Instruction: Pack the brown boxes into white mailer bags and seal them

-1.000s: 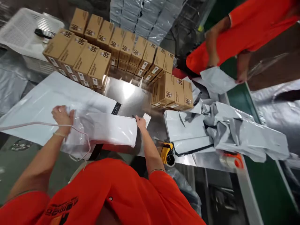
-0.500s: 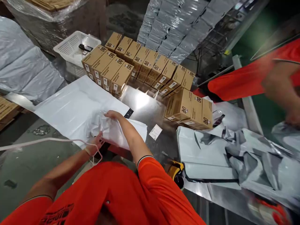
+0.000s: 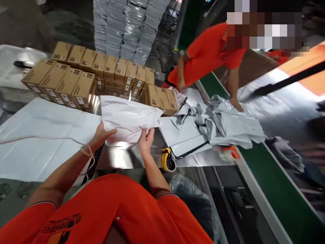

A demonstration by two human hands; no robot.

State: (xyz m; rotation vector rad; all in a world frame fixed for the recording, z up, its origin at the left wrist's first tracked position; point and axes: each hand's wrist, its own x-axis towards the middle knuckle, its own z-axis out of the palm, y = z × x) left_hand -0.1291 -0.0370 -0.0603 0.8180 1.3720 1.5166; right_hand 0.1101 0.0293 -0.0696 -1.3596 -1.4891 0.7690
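Observation:
A filled white plastic mailer bag [image 3: 129, 118] is lifted above the shiny metal table [image 3: 119, 159], held in both hands. My left hand [image 3: 101, 135] grips its near left edge. My right hand [image 3: 146, 139] pinches its near right edge. A thin white cord [image 3: 45, 138] runs from my left wrist off to the left. Brown cardboard boxes [image 3: 63, 81] stand in rows just behind the bag.
A stack of flat white mailers [image 3: 38, 135] lies to the left. A yellow tape dispenser [image 3: 167, 160] sits at the table's near edge, an orange one [image 3: 230, 154] further right. A pile of grey packed mailers [image 3: 223, 125] lies by a green conveyor [image 3: 274, 189], where a co-worker [image 3: 210, 54] in orange leans over.
The bag has gone from lying on the flat mailers at the left to being held up over the table's middle. My right hand now grips its right edge. The view has swung right.

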